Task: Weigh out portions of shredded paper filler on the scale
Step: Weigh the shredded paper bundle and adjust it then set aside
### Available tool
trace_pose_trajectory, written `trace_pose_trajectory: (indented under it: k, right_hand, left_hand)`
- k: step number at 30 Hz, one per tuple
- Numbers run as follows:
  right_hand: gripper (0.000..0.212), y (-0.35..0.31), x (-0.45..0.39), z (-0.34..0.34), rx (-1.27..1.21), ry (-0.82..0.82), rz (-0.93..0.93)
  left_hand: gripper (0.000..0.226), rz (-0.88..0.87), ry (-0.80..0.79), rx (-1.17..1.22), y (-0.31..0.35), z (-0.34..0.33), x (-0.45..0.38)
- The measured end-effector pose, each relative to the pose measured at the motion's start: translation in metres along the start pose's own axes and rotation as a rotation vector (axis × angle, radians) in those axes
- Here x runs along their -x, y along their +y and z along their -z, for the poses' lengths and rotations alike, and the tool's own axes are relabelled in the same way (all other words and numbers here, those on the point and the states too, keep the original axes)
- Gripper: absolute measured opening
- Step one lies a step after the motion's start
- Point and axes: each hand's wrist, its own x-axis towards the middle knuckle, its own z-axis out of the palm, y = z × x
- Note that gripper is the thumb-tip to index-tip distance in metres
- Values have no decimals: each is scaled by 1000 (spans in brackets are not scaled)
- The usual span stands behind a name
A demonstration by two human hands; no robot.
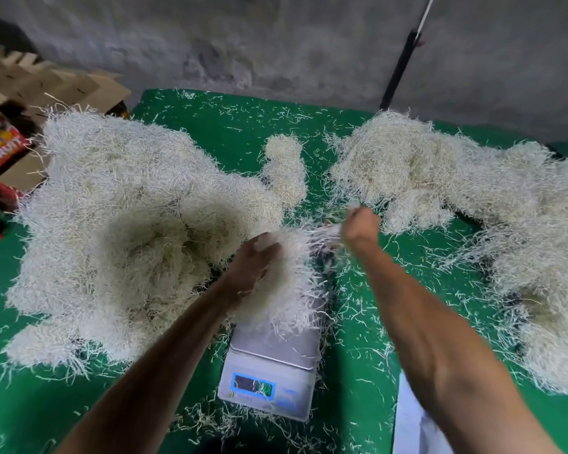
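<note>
Hands: both reach over the scale from 6 o'clock, forearms converging toward the centre of the head view.
Left hand: palm down on the clump of shredded paper that sits on the scale; fingers are sunk in the strands, so whether they grip or only press, I cannot tell.
Right hand: raised at about 1 o'clock from the clump, fingers closed on a small tuft of strands that stretches back toward the left hand.
Scale: low centre on the green mat, display facing 6 o'clock; its platform is mostly covered by the clump, and the readout is too blurred to read.
Clump axis: it runs roughly 6 to 12 o'clock along the platform, with the drawn-out tuft trailing off toward 2 o'clock.
Key relation: the left hand is directly over the portion and nearer it; the right hand is beside it, already off the platform's far right corner.
Supply heap: large pile at 9 o'clock, touching the clump's left edge.
Right heap: spread from 1 to 4 o'clock, just beyond the right hand.
Judgement: the portion seems in trimming; the tuft would likely go toward the heap at 2 o'clock.
Surroundings: cardboard boxes at 10 o'clock, off the mat.
</note>
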Motion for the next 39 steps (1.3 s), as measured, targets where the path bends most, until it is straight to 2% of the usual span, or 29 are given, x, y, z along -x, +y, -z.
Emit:
trace_pose_trajectory:
  k: [1, 2, 5, 7, 9, 11, 13, 15, 16, 18, 20, 21, 24, 26, 30, 32, 33, 35, 39]
  right_hand:
    - [25, 13, -14, 18, 39, 19, -36]
    - [22, 22, -22, 35, 63, 27, -59]
    - [24, 28, -30, 48, -17, 69, -54]
    - [29, 27, -22, 38, -58, -28, -79]
    - [26, 34, -18, 30, -83, -230, -112]
    - [21, 37, -21, 43, -264, -278, -188]
    - [19, 34, -28, 64, -473, -221, -231]
    - [22, 31, -29, 78, -678, -237, -234]
    - [34, 29, -29, 81, -617, -244, -229]
    - [55, 30, -22, 84, -62, -214, -173]
    - [43, 35, -9, 81, 457, -128, -19]
    - [33, 36, 0, 78, 616, -76, 34]
    - [20, 36, 43, 61, 801, 10, 126]
    - [22, 38, 75, 39, 684, -129, 193]
    - [51, 37, 154, -8, -68, -558, 159]
    - [68, 44, 181, -30, -157, -636, 182]
    - [70, 51, 189, -39, -136, -625, 200]
    - [61, 64, 198, -52, -121, -517, 157]
    - [41, 84, 199, -50, -330, -321, -26]
  left_hand:
    - [18, 21, 33, 53, -12, 17, 1]
    - [11, 57, 96, 104, -20, 31, 2]
    - [27, 130, 273, 157, -40, 55, -2]
    - [32, 170, 283, 154, -42, 48, -7]
    - [27, 200, 277, 192, -47, 40, -13]
    - [32, 227, 320, 255, -47, 33, -17]
    - [36, 243, 346, 351, -47, 27, -19]
    - [40, 281, 317, 380, -49, 17, -16]
    - [38, 294, 308, 386, -50, 12, -15]
    - [31, 322, 308, 420, -55, 4, -14]
    - [45, 335, 314, 396, -54, -1, -10]
    - [55, 344, 303, 372, -55, -2, -7]
    - [64, 361, 262, 236, -58, -1, 6]
    - [63, 374, 170, 162, -55, -4, 19]
    - [76, 341, -30, -167, -59, -21, 45]
    - [65, 273, -103, -222, -62, -24, 55]
    - [60, 249, -135, -222, -62, -22, 59]
    - [58, 197, -151, -277, -64, -16, 67]
    - [64, 187, 68, -356, -70, 3, 78]
